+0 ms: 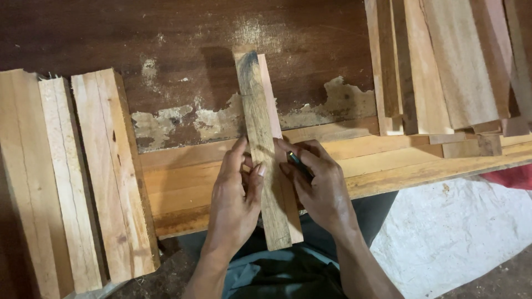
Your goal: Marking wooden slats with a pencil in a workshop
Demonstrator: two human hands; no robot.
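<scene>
Head view, looking down at a worn dark wooden table (183,50) with patchy, flaking finish. 2 narrow wood strips lie stacked lengthwise at centre, running from the table top down over its near edge toward the person's lap: a grey-brown weathered strip (261,149) on top, a paler pinkish strip (275,119) under it and offset slightly to the right.

Left hand (235,199) rests against the left side of the weathered strip, thumb tip on its face, fingers extended along its left edge; a loose steadying contact, fingers not closed around it. Right hand (318,188) presses on the right side of the pair, fingers curled over a small dark pencil-like tool (296,161), tip pointing up-left near the strips' right edge. Tool is mostly hidden by the fingers, so what it is stays uncertain, probably a pencil.

Under the strips, several flat orange-brown boards (388,160) lie crosswise along the near table edge. At left, 3 thick pale blocks (72,177) lie side by side, overhanging the table edge. Top right, a pile of lighter planks (449,66) lies at a slight angle. Bottom right, a white sheet (454,232) on the floor, with a bit of red cloth (512,177) just above it.
</scene>
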